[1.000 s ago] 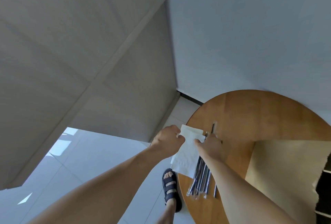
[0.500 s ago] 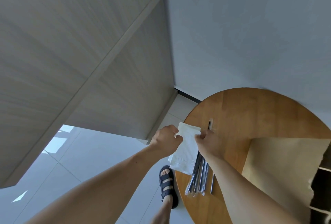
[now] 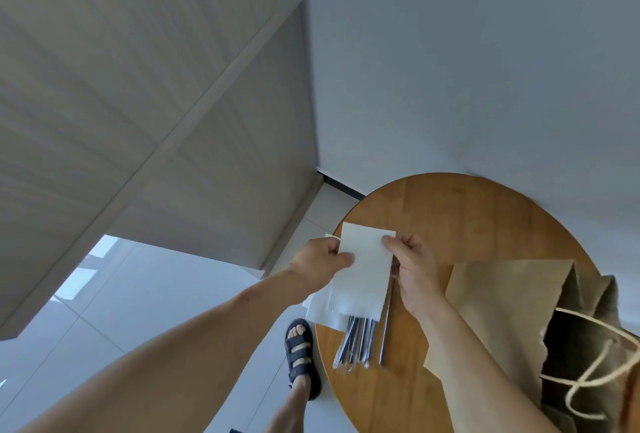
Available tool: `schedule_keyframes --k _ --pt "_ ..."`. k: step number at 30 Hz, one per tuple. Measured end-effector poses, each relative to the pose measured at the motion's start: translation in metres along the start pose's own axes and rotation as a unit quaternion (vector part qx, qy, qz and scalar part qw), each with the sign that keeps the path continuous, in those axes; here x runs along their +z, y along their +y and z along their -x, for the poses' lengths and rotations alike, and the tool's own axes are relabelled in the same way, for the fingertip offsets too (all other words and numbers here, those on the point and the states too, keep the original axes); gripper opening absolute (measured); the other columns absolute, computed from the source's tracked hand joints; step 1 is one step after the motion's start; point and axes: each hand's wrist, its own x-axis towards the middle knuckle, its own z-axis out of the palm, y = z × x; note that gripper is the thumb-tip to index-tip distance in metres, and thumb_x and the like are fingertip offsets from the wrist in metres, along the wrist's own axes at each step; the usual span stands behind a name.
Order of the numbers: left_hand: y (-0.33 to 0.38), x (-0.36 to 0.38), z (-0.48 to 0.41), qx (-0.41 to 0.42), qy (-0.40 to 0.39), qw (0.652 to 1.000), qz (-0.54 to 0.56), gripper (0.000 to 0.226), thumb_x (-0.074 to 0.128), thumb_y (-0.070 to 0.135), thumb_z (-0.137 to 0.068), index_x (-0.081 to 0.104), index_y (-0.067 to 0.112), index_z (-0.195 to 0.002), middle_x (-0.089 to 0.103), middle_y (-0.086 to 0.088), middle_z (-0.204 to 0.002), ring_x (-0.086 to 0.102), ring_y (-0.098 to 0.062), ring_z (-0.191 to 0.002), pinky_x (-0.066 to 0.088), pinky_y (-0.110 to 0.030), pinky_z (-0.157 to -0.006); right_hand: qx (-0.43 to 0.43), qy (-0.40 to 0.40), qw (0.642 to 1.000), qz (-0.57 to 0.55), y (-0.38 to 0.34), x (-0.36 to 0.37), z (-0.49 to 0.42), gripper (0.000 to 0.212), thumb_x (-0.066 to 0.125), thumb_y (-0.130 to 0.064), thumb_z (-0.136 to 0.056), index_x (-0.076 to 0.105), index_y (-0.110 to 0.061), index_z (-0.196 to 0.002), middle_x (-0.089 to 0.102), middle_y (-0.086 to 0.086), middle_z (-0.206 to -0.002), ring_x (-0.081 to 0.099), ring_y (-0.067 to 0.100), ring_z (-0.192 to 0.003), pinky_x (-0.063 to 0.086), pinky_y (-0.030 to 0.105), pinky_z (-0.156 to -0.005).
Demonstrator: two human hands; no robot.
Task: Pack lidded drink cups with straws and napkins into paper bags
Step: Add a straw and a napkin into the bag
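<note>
A white napkin [image 3: 363, 270] is held up between both hands above the left edge of the round wooden table [image 3: 460, 211]. My left hand [image 3: 320, 257] pinches its left edge and my right hand [image 3: 414, 266] pinches its top right corner. More white napkins [image 3: 320, 308] lie under it at the table's rim. Several wrapped dark straws [image 3: 358, 342] lie on the table below the napkin, partly hidden by it. A brown paper bag [image 3: 512, 308] with cord handles stands open at the right. No cup is in view.
The table stands close to a white wall and a pale wood-grain cabinet [image 3: 156, 121] at the left. Below the table edge are grey floor tiles and my foot in a dark sandal [image 3: 299, 353].
The top napkin has been lifted off the pile and is now held up flat between both hands; my right hand moved from the straws up to the napkin's corner.
</note>
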Motion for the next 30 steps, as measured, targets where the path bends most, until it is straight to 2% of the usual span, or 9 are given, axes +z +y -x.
schedule_keyframes --k 3,5,8,10,13,16,21,25,30 --pt "0.001 0.004 0.002 0.007 0.024 1.000 0.003 0.006 0.058 0.030 -0.095 0.062 0.028 -0.091 0.069 0.005 -0.097 0.066 -0.012 -0.085 0.054 -0.025 -0.070 -0.002 0.122 0.986 0.116 0.032 -0.018 -0.003 0.021 0.064 -0.031 -0.092 0.064 -0.010 -0.093 0.069 0.008 -0.082 0.066 0.028 -0.078 0.054 0.036 -0.064" --pt "0.001 0.005 0.002 0.010 0.045 0.999 -0.012 0.006 0.054 0.030 -0.097 0.060 0.028 -0.095 0.068 0.006 -0.094 0.064 -0.010 -0.081 0.052 -0.023 -0.066 0.024 0.169 0.938 0.302 0.061 -0.030 -0.003 0.016 0.064 -0.025 -0.091 0.065 -0.009 -0.091 0.067 0.008 -0.078 0.065 0.027 -0.075 0.056 0.042 -0.071" --pt "0.000 0.006 0.000 0.002 0.062 0.998 -0.031 0.017 0.050 0.028 -0.099 0.060 0.017 -0.107 0.068 -0.004 -0.099 0.066 -0.019 -0.087 0.055 -0.031 -0.075 0.092 0.147 0.841 0.513 0.090 -0.036 0.006 0.016 0.066 -0.029 -0.085 0.062 -0.016 -0.093 0.063 -0.003 -0.074 0.060 0.018 -0.067 0.049 0.029 -0.059" --pt "-0.001 0.008 -0.001 -0.002 0.060 0.998 -0.032 0.019 0.048 0.028 -0.100 0.058 0.017 -0.111 0.068 -0.004 -0.102 0.065 -0.016 -0.085 0.053 -0.025 -0.070 0.122 0.129 0.823 0.540 0.100 -0.036 0.010 0.017 0.064 -0.033 -0.084 0.060 -0.019 -0.093 0.060 -0.008 -0.075 0.058 0.015 -0.067 0.044 0.025 -0.058" --pt "-0.001 0.011 -0.001 0.001 0.056 0.998 -0.034 0.018 0.047 0.027 -0.100 0.059 0.019 -0.112 0.068 -0.002 -0.102 0.064 -0.012 -0.082 0.050 -0.018 -0.063 0.128 0.131 0.819 0.543 0.103 -0.036 0.011 0.013 0.064 -0.034 -0.083 0.062 -0.021 -0.084 0.062 -0.008 -0.070 0.059 0.012 -0.062 0.048 0.024 -0.057" --pt "0.007 0.012 0.002 0.005 0.040 0.998 -0.057 0.023 0.045 0.027 -0.100 0.062 0.014 -0.109 0.068 -0.004 -0.102 0.063 -0.016 -0.083 0.049 -0.021 -0.065 0.111 0.168 0.829 0.521 0.090 -0.035 0.016 0.019 0.065 -0.037 -0.081 0.058 -0.023 -0.071 0.059 -0.011 -0.058 0.052 0.006 -0.050 0.039 0.021 -0.047" --pt "0.041 0.013 0.019 0.029 0.055 0.997 -0.038 0.025 0.045 0.025 -0.099 0.061 0.008 -0.092 0.059 -0.004 -0.078 0.053 -0.016 -0.067 0.040 -0.025 -0.060 -0.032 0.166 0.931 0.322 0.033 -0.023 0.026 0.014 0.069 -0.027 -0.082 0.060 -0.019 -0.075 0.064 -0.005 -0.064 0.061 0.017 -0.063 0.051 0.033 -0.058" --pt "0.076 0.015 0.040 0.070 0.077 0.994 -0.010 0.025 0.047 0.022 -0.096 0.056 0.004 -0.081 0.049 -0.001 -0.069 0.042 -0.015 -0.060 0.032 -0.025 -0.054 -0.155 0.117 0.950 0.243 -0.021 -0.005 0.045 0.010 0.072 -0.016 -0.082 0.066 -0.023 -0.078 0.065 -0.011 -0.067 0.062 0.007 -0.066 0.048 0.015 -0.059" --pt "0.117 0.018 0.064 0.121 0.078 0.989 0.025 0.024 0.050 0.017 -0.093 0.053 -0.006 -0.087 0.045 -0.008 -0.073 0.041 -0.019 -0.067 0.035 -0.034 -0.061 -0.194 0.056 0.949 0.243 -0.066 0.003 0.068 0.016 0.072 -0.019 -0.084 0.066 -0.033 -0.084 0.068 -0.025 -0.079 0.064 -0.004 -0.073 0.046 0.007 -0.062"
